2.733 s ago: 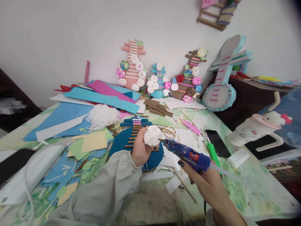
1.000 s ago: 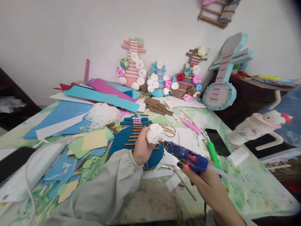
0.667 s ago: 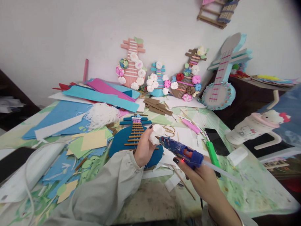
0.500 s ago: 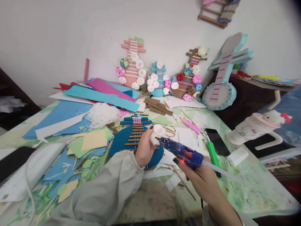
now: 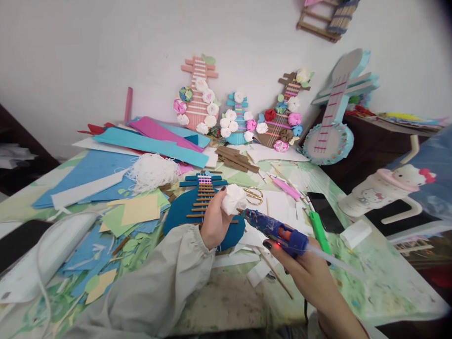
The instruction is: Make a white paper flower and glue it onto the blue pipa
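Between the fingers of my left hand (image 5: 215, 220) is a white paper flower (image 5: 233, 200), held up over the table. My right hand (image 5: 305, 270) grips a blue hot glue gun (image 5: 274, 228) with a red light glowing near the thumb. Its nozzle points left, right by the flower's lower edge; whether they touch I cannot tell. A clear glue stick (image 5: 340, 264) juts from the gun's rear. Beneath my left hand lies a blue lute-shaped craft (image 5: 183, 210) with brown strips across it, partly covered by the hand and flower.
Gold scissors (image 5: 255, 195), a black phone (image 5: 326, 213) and a green utility knife (image 5: 319, 230) lie to the right, near a white tumbler (image 5: 375, 191). Paper scraps (image 5: 134, 252) and white string (image 5: 154, 173) cover the left side. Several decorated lutes (image 5: 199, 108) lean against the wall.
The glue gun has shifted slightly right and down, its nozzle drawing back from the flower's middle to the lower edge. The flower now shows more fully in my left hand.
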{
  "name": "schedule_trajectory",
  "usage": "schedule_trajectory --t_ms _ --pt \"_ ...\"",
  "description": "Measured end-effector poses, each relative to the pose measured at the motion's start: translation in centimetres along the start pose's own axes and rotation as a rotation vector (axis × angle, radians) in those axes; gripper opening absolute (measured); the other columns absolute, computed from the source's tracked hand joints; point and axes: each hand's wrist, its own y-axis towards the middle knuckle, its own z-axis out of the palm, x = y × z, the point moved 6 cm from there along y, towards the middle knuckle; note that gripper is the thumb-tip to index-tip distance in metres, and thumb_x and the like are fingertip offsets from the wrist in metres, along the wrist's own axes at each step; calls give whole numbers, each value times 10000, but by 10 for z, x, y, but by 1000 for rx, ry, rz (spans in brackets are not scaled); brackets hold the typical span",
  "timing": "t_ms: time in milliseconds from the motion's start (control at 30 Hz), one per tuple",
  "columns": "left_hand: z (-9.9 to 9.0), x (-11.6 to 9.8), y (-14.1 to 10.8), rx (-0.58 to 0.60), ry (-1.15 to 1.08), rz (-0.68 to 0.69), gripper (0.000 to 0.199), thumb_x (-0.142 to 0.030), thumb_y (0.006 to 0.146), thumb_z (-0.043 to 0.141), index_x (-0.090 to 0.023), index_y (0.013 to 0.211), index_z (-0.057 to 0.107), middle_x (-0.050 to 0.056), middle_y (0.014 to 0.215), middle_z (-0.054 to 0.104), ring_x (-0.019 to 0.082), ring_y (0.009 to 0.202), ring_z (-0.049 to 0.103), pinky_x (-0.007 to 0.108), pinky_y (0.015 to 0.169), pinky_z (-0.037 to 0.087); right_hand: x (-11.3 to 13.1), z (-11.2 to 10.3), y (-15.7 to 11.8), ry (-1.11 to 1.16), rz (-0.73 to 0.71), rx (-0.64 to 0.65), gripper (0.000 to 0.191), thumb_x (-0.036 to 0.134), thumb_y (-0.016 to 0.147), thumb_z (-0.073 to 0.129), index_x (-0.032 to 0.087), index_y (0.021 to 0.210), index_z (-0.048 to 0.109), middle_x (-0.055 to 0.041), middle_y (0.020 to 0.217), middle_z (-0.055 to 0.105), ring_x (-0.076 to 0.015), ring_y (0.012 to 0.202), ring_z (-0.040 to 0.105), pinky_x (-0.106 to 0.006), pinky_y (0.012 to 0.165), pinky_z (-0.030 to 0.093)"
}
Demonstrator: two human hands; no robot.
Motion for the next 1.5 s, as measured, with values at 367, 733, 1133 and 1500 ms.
schedule_trajectory --t_ms 367,733,1133,1500 --pt "-4 0 2 5 3 -3 281 -250 916 415 -130 944 668 42 890 712 150 800 654 230 663 508 -1 -10 -2 -78 -11 -97 308 385 896 503 173 683 572 21 536 492 -110 481 451 -235 485 339" --pt "-2 4 0 6 -15 -14 312 -237 932 390 -130 929 682 31 891 727 136 844 664 218 745 516 1 -1 -1 -25 -11 -44 291 376 899 497 172 703 564 15 583 533 -114 531 480 -230 520 368" --pt "-3 3 2 26 -16 -29 299 -267 928 392 -133 935 659 39 876 704 136 755 646 224 622 508 -8 -8 -4 -6 26 -101 298 369 877 520 191 639 499 33 494 470 -96 447 428 -219 422 311" --pt "0 8 2 87 -4 -49 330 -272 926 384 -126 962 678 52 919 723 164 878 665 247 747 529 -3 -1 -5 111 47 -47 295 396 882 510 176 691 555 35 496 462 -94 434 414 -215 415 325"
